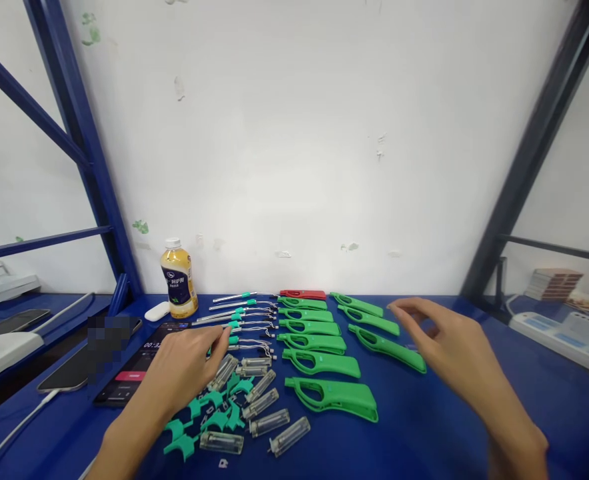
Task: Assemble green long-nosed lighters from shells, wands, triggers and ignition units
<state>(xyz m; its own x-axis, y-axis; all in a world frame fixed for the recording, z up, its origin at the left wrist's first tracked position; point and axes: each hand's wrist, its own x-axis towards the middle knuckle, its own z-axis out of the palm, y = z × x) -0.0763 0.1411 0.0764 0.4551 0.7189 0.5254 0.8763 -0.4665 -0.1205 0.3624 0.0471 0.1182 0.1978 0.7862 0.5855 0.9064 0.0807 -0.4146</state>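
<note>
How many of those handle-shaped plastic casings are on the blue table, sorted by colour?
Green casings: 9
Red casing: 1
Total: 10

tablet screen [134,363]: "00:3", rest unclear; bottle label [178,283]: chinese characters

A bottle [179,285] stands near the wall [299,133], a white case [157,311] just beside it. A phone [67,368] lies left of a tablet [132,375]. Far right, behind a power strip [564,339], sits a stack [554,284], perhaps boxes.
</note>
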